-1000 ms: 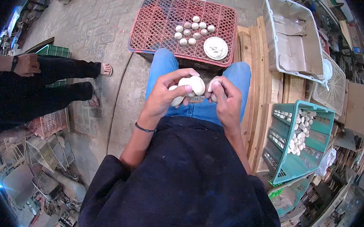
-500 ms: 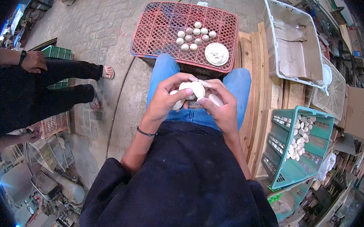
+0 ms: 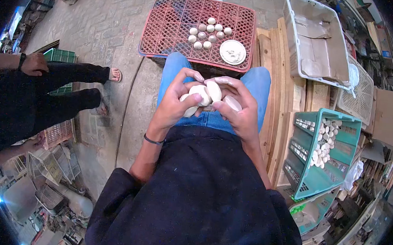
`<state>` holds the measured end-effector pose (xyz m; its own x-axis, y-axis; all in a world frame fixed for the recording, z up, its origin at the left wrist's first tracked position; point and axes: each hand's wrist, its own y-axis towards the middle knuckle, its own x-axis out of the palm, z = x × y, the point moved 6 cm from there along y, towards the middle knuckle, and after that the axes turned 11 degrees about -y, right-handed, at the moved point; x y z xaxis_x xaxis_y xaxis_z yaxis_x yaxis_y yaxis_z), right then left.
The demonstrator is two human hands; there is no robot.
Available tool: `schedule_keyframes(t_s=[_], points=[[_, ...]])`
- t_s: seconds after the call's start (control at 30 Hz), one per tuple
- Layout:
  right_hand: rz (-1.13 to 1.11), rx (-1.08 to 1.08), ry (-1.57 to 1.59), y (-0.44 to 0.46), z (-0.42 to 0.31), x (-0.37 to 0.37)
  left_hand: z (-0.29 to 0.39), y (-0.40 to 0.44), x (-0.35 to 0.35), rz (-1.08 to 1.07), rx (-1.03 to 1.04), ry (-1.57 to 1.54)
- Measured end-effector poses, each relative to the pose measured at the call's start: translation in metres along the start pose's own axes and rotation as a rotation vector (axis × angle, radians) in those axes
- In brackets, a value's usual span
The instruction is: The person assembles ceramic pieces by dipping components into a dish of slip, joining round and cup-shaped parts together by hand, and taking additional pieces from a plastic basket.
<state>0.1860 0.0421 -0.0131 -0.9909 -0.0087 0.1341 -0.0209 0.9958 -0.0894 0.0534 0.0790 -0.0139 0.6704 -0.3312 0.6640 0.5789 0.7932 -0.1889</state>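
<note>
My left hand (image 3: 173, 96), with a dark band on the wrist, is closed around pale, smooth, flattened discs (image 3: 199, 95) held over my lap. Opposite it, my right hand (image 3: 241, 105) grips another pale disc (image 3: 214, 91) between thumb and fingers, tilted on edge against those in the left. One more disc (image 3: 232, 103) lies in the right palm. Fingers partly hide the pieces. Beyond my knees, several pale round pieces (image 3: 211, 21) sit grouped on an upturned red plastic crate (image 3: 167, 22), beside a round white plate-like piece (image 3: 233, 52) with dark marks.
At right, a green crate (image 3: 300, 175) holds many similar pale pieces (image 3: 325, 143). Behind it stands a white crate (image 3: 291, 36) lined with brown paper. Wooden planks (image 3: 274, 82) run alongside my right leg. A person in dark clothes (image 3: 11, 100) stands at left.
The discs between my hands have shifted slightly, and the upper one now shows more upright. My fingers sit a little differently around them. The whole view has tilted a little.
</note>
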Motion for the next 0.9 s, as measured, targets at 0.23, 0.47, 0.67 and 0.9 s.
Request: schedule_keyframes(t_s=[0.23,0.47,0.67,0.9], points=[[0.032,-0.201,0.034,0.001,-0.021,0.002,0.003,-0.004,-0.002,-0.035,0.036,0.134],[0.032,-0.284,-0.248,0.000,-0.031,-0.004,0.007,-0.005,-0.001,-0.028,0.083,0.227],[0.040,-0.224,-0.150,-0.003,-0.025,-0.005,0.010,-0.004,0.001,-0.027,0.175,0.296],[0.103,-0.110,-0.108,-0.003,-0.021,-0.009,0.014,-0.004,0.003,-0.020,0.193,0.372]])
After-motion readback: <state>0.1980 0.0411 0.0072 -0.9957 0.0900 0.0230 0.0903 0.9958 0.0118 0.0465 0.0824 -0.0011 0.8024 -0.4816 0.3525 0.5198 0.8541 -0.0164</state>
